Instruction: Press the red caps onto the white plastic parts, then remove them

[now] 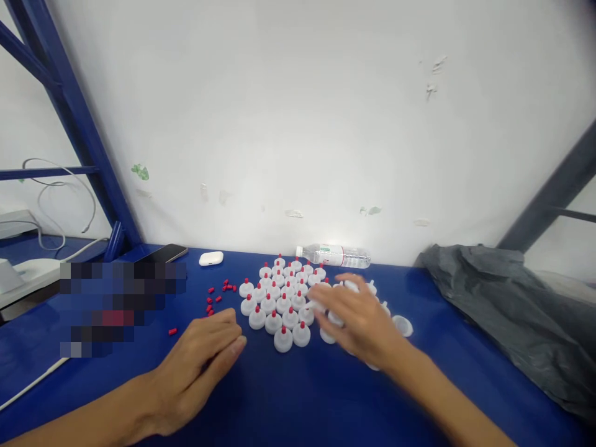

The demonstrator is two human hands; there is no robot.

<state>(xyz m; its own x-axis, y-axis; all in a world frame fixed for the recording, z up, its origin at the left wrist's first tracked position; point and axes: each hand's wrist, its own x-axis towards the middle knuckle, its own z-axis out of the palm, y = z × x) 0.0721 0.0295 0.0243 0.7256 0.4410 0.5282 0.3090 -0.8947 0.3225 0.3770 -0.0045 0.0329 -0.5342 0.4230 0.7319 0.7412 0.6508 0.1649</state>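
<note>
My left hand (pixel 207 357) is closed above the blue table, fingers curled and thumb against them. Whatever it may hold is hidden. To the right, my right hand (pixel 358 316) is slightly blurred, with a white nozzle cap (pixel 317 306) between its thumb and fingertips. Beside it stands a cluster of white nozzle caps with red tips (pixel 284 339), packed close together. Under and behind the right hand are white nozzle caps without red tips (pixel 327 335), partly covered by it. Several small red tips (pixel 218 299) lie loose beyond my left hand.
A clear plastic bottle (pixel 333 255) lies along the wall. A white earphone case (pixel 211 258) and a phone (pixel 167 254) are at the back left. A dark plastic bag (pixel 503 304) covers the right side. A white cable (pixel 41 377) crosses the left of the table (pixel 288 403).
</note>
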